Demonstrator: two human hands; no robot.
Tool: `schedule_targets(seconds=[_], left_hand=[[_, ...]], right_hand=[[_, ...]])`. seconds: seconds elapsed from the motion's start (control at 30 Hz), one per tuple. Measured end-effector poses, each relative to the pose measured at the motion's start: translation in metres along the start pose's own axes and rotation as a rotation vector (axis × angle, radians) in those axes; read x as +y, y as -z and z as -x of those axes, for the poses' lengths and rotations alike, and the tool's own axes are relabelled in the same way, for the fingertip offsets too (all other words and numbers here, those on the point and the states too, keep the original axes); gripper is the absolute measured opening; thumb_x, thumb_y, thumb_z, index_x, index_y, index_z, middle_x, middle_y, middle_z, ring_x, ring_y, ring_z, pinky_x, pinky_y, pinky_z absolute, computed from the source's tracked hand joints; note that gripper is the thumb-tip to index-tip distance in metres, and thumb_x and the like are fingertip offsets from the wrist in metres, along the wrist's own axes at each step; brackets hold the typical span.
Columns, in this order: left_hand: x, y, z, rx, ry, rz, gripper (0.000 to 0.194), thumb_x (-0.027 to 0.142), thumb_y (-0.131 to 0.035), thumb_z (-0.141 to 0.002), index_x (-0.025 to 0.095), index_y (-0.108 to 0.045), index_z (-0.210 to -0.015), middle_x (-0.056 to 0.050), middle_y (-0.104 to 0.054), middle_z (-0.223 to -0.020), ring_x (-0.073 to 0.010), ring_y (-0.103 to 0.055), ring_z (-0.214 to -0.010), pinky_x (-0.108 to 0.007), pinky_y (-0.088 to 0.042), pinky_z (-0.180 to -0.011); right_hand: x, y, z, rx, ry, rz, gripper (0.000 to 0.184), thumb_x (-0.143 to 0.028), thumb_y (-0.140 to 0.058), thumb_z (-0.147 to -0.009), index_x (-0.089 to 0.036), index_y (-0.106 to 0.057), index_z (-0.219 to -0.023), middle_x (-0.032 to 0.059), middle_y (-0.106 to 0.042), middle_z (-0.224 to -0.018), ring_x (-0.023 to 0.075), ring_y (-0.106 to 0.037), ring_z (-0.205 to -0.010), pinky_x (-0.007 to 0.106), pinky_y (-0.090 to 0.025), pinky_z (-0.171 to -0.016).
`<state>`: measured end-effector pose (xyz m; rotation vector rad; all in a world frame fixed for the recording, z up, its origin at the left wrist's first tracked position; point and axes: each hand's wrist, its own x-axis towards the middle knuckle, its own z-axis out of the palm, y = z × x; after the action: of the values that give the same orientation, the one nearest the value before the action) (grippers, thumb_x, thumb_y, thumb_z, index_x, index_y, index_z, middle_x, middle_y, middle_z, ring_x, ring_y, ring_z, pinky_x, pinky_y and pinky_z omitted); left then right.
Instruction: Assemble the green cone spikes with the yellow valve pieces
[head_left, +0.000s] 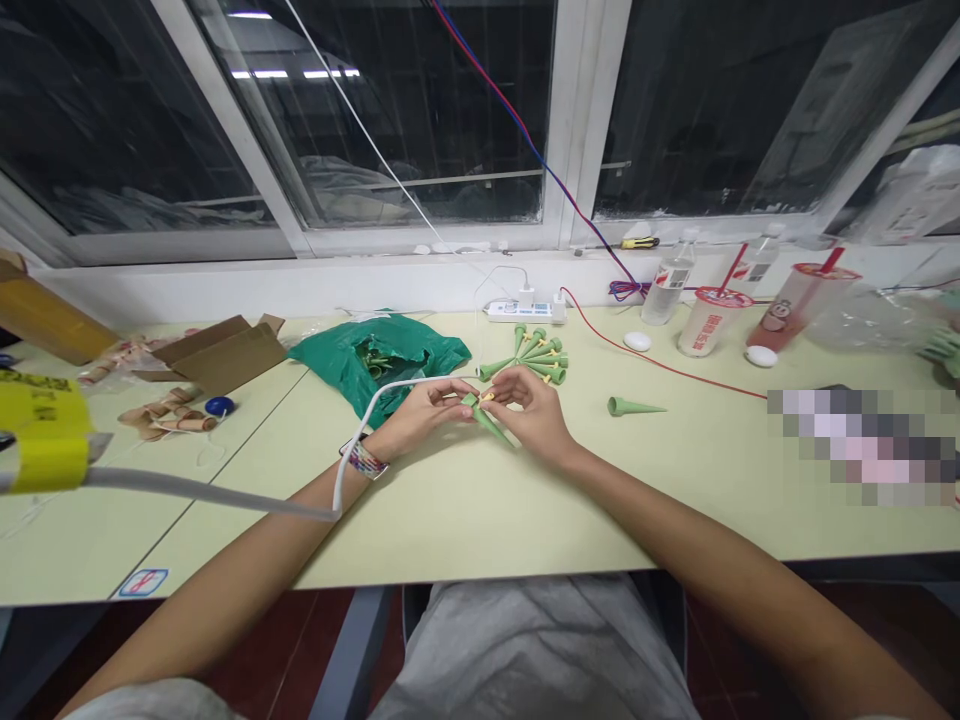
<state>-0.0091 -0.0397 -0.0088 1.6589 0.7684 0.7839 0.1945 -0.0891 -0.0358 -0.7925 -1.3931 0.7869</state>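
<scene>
Your left hand (427, 415) and right hand (525, 412) are close together, both apparently clamped on a green plastic cone spike (486, 420) above the pale yellow table (450, 525). Its small yellow part (488, 397) is hard to make out behind your fingers. More green spikes (536, 358) fan out just ahead, a single green cone (634, 406) lies to the right, and a green plastic bag (375, 360) sits to the left.

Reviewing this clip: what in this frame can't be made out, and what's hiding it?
Head view only:
The held part of the green plastic spike: hidden by the left hand and right hand.
Whatever lies at the table's right: blurred by a pixelated patch.
The yellow taped object: cut off by the left edge.
The green plastic bag's contents: hidden by its folds.
</scene>
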Motion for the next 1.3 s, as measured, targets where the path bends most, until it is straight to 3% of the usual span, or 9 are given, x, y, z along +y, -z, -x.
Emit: schedule_targets(seconds=[0.17, 0.4, 0.67, 1.1, 1.3], left_hand=[[0.000, -0.005, 0.001, -0.010, -0.044, 0.039, 0.029, 0.035, -0.087, -0.079, 0.018, -0.073, -0.098, -0.008, -0.073, -0.107, -0.0197, -0.070, -0.095, -0.031, -0.057, -0.086], [-0.002, -0.011, 0.003, 0.033, -0.038, 0.123, 0.028, 0.033, -0.088, -0.077, 0.018, -0.073, -0.095, -0.009, -0.073, -0.115, -0.0208, -0.071, -0.097, -0.036, -0.059, -0.092], [-0.007, -0.020, 0.003, 0.083, 0.013, 0.319, 0.028, 0.026, -0.092, -0.072, 0.016, -0.075, -0.092, -0.006, -0.073, -0.103, -0.0171, -0.071, -0.088, -0.032, -0.062, -0.087], [-0.010, -0.025, 0.002, 0.152, 0.060, 0.404, 0.029, 0.023, -0.095, -0.066, 0.014, -0.076, -0.087, -0.005, -0.071, -0.093, -0.0159, -0.070, -0.083, -0.031, -0.064, -0.080], [-0.002, -0.024, -0.001, 0.140, 0.034, 0.416, 0.031, 0.025, -0.093, -0.071, 0.015, -0.079, -0.098, -0.007, -0.072, -0.102, -0.0176, -0.070, -0.091, -0.031, -0.063, -0.084]], right_hand=[[0.000, 0.001, 0.001, 0.029, 0.041, 0.057, 0.014, -0.034, -0.077, -0.084, -0.023, -0.070, -0.086, 0.0027, -0.076, -0.086, 0.0194, -0.073, -0.081, 0.035, -0.060, -0.081], [0.002, 0.004, 0.003, 0.053, 0.068, 0.099, 0.012, -0.033, -0.075, -0.087, -0.022, -0.078, -0.090, 0.0046, -0.080, -0.093, 0.0213, -0.075, -0.087, 0.037, -0.061, -0.085], [0.000, 0.006, 0.003, 0.047, 0.072, 0.124, 0.008, -0.028, -0.076, -0.085, -0.020, -0.077, -0.084, 0.0041, -0.080, -0.088, 0.0204, -0.074, -0.083, 0.034, -0.060, -0.082], [0.004, 0.008, 0.006, 0.010, 0.098, 0.178, 0.008, -0.025, -0.074, -0.087, -0.020, -0.075, -0.080, 0.0031, -0.078, -0.083, 0.0203, -0.073, -0.080, 0.033, -0.057, -0.078], [-0.002, 0.009, -0.001, 0.029, 0.112, 0.147, 0.009, -0.028, -0.075, -0.087, -0.021, -0.072, -0.082, 0.0016, -0.075, -0.082, 0.0181, -0.071, -0.080, 0.032, -0.057, -0.079]])
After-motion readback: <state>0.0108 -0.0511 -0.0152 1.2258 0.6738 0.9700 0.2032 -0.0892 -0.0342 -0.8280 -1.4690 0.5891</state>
